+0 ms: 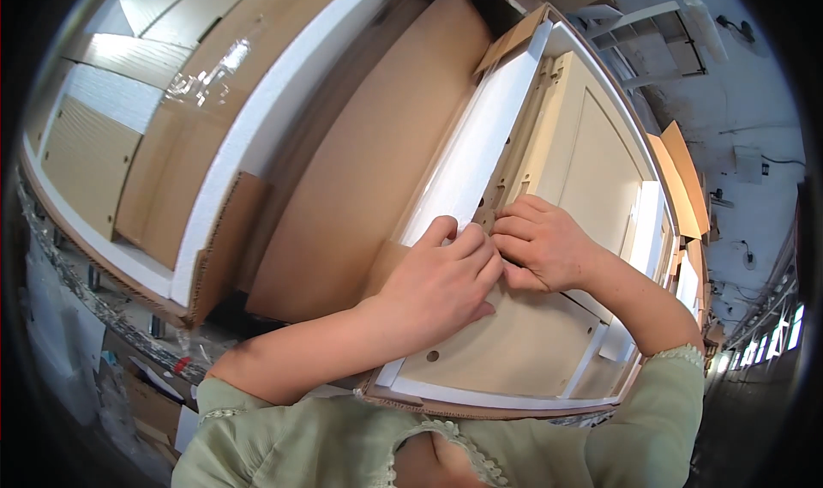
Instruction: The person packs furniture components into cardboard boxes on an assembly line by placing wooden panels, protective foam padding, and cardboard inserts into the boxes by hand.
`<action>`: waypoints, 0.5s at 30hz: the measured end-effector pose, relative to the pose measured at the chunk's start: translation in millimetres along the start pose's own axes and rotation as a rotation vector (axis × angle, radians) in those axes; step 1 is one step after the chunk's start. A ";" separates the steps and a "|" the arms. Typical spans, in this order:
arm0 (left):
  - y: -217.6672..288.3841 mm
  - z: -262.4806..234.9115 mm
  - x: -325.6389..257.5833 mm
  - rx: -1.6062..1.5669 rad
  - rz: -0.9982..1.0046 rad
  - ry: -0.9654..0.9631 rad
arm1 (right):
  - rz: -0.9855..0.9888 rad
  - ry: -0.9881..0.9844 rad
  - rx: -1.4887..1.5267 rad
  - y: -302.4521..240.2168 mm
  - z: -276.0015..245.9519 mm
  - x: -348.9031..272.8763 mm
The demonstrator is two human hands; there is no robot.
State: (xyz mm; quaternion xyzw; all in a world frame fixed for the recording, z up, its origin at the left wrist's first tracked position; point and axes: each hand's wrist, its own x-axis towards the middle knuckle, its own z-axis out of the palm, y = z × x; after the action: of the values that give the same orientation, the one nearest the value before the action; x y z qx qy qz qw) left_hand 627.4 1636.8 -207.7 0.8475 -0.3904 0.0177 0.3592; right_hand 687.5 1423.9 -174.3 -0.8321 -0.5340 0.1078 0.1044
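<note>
In front of me lies a carton [403, 402] edged inside with white foam [490, 136] and packed with flat beige panels. My left hand [454, 269] rests over a beige panel [506, 342] with round holes, its fingers curled beside the foam strip. Close against it, my right hand [544, 241] has its fingers bent down at the edge of a framed beige panel [591, 162]. Both hands' fingertips meet near a row of drilled panel edges. What they pinch, if anything, is hidden under the fingers.
To the left stands another foam-lined carton [214, 256] holding beige panels, with brown cardboard and shiny tape on top. A large bent cardboard flap [360, 162] rises between the two cartons. More open cardboard [681, 179] is at the far right, near the floor [737, 111].
</note>
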 end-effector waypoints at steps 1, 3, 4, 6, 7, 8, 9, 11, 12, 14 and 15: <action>-3.3 -1.6 -1.6 0.027 0.010 -0.009 | 0.000 -0.022 0.007 1.8 -1.6 3.0; -7.3 0.8 -4.8 0.034 0.008 -0.018 | 0.002 0.009 -0.014 1.0 -4.6 8.4; -10.0 0.3 -6.6 0.055 0.018 -0.001 | 0.000 -0.008 -0.004 -2.0 -9.4 12.4; -13.2 -0.9 -8.6 0.059 0.020 0.019 | 0.053 -0.094 -0.047 -7.4 -22.9 17.7; -14.0 -2.0 -8.7 0.099 0.028 0.008 | 0.098 -0.188 -0.075 -8.4 -29.1 20.4; -14.5 -1.1 -9.1 0.141 0.037 -0.004 | 0.100 -0.203 -0.069 -6.9 -26.0 20.5; -15.1 -1.0 -10.0 0.130 0.039 -0.004 | 0.076 -0.173 -0.073 -6.6 -21.8 21.5; -14.5 -1.8 -11.1 0.180 0.037 -0.006 | 0.072 -0.258 -0.046 -5.0 -23.6 23.2; -14.1 1.4 -10.1 0.179 0.042 0.001 | 0.075 -0.261 -0.053 -3.9 -21.4 20.1; -12.5 4.7 -7.5 0.200 0.068 -0.028 | 0.065 -0.194 -0.061 -2.1 -16.0 14.6; -11.2 4.5 -8.0 0.193 0.071 -0.033 | 0.073 -0.196 -0.056 -3.7 -15.6 13.8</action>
State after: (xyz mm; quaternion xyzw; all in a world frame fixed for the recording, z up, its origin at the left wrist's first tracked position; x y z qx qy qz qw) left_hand 628.3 1644.0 -220.1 0.8640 -0.4225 0.0540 0.2684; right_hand 694.5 1437.1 -159.3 -0.8390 -0.5139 0.1772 0.0244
